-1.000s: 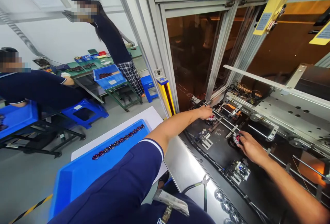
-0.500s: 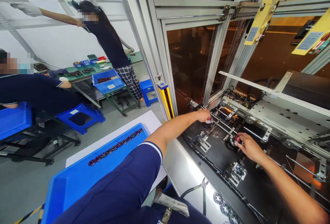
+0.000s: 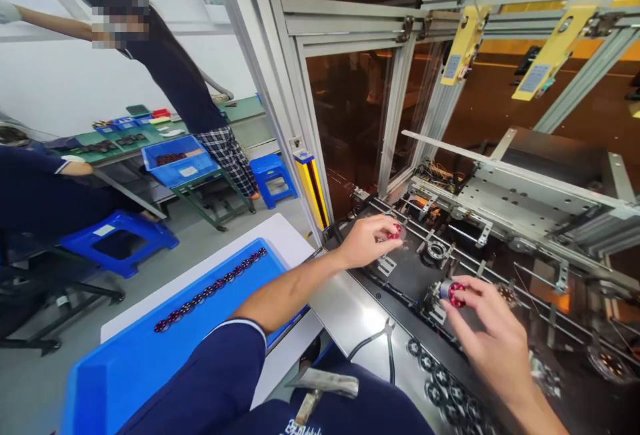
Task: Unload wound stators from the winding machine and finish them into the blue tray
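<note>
Between the thumb and fingers of my left hand (image 3: 369, 241) is a small red round part (image 3: 395, 231), held above the black machine bed (image 3: 405, 276). My right hand (image 3: 493, 328) pinches another red and silver round part (image 3: 453, 293), nearer to me over the bed. Behind and between the hands, a ring-shaped holder (image 3: 437, 251) on the machine shows no red part in it. A row of dark red round parts (image 3: 210, 290) lies in the blue tray (image 3: 125, 381) on the left.
Cutting pliers (image 3: 387, 345) and several silver-black round parts (image 3: 443, 376) rest on the metal ledge. A yellow-edged post (image 3: 313, 188) stands left of the machine. Two other people are at the back left, beside blue stools (image 3: 273, 178) and a green table (image 3: 120, 145).
Both hands have lifted off the machine's holders and moved toward me, each with a red part. The camera view has shifted slightly to the right.
</note>
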Tool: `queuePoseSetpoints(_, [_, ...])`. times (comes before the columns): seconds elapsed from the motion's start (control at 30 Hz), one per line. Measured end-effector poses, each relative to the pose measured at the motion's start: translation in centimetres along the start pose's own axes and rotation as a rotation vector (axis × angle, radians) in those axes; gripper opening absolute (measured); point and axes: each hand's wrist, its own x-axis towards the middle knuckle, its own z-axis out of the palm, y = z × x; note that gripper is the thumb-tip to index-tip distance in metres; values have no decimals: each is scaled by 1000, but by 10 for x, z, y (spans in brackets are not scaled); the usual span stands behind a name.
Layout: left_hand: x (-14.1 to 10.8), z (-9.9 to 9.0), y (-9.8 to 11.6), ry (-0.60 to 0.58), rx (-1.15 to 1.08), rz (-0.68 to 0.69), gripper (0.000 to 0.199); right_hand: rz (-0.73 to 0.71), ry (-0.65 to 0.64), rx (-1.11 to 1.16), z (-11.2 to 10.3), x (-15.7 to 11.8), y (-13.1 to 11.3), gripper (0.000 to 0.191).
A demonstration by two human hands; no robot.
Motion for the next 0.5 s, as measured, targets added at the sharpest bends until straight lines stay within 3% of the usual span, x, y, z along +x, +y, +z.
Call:
queuePoseSetpoints(0.17, [-62,8,53,208,-98,158,31,-2,121,-20,-1,-20,-35,29])
queuePoseSetpoints(0.33, [-87,22,64,311,-84,364,54,36,137,1,1,-36,-39,37])
queuePoseSetpoints(0.5, [-91,24,70,318,-92,414,65,49,129,-60,-2,-44,-43,34])
